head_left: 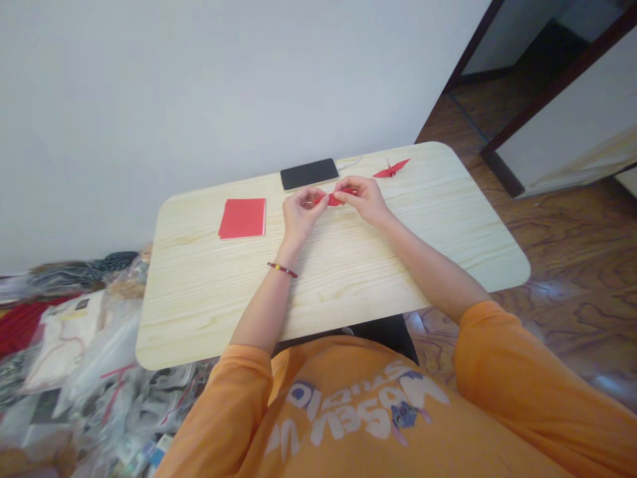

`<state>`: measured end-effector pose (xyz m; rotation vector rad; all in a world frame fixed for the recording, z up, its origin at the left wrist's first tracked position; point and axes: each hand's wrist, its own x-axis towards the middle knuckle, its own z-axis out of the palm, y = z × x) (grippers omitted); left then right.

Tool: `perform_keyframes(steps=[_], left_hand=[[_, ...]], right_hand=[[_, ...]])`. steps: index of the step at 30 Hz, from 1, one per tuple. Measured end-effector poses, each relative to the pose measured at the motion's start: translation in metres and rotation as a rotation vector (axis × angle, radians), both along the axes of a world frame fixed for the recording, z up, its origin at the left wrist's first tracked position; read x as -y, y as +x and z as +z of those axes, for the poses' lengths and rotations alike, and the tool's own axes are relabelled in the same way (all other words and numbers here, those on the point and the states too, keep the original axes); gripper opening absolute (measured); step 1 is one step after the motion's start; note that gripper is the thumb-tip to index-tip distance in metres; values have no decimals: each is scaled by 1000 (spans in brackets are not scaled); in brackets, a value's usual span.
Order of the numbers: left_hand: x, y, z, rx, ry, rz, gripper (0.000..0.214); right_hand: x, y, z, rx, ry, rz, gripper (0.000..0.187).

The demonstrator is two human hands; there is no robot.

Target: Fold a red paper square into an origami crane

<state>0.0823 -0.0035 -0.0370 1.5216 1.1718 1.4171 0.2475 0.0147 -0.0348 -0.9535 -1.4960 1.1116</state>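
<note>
Between my two hands, just above the middle of the table, is a folded piece of red origami paper (334, 199). My left hand (302, 207) pinches its left end between thumb and fingers. At the other end, my right hand (364, 196) has its thumb and fingers closed on the same paper. Much of the paper is hidden by my fingers, so its exact folded shape is unclear. A finished red paper crane (391, 170) lies beyond my right hand. To the left of my left hand sits a stack of square red paper sheets (243, 218).
A smartphone (309, 174) with a white cable lies at the back of the pale wooden table (209, 285), near the white wall (213, 86). Bags and clothes (99, 352) are piled at the lower left. Wooden floor (562, 265) and a doorway are on the right.
</note>
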Motion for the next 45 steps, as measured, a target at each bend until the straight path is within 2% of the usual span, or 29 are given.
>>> perform_keyframes(steps=[14,18,29,39,45], left_hand=[[-2,-3,-2,-53,6,-26,10],[-2,-4,-1,-52,-12,-25,11],[-1,-4,0,-46,-57,-63,9],[-6,-14,-4,-53,-127,-97,10],[-10,-31,-6,-90,-159,-96,5]], right_hand=[[-3,1,-2,-38,-82,-29,26],[-5,2,-6,-24,-67,3,26],[1,-1,-1,54,-5,56,27],[-6,1,-12,80,-32,29,19],[-12,8,-13,43,-63,-1,21]])
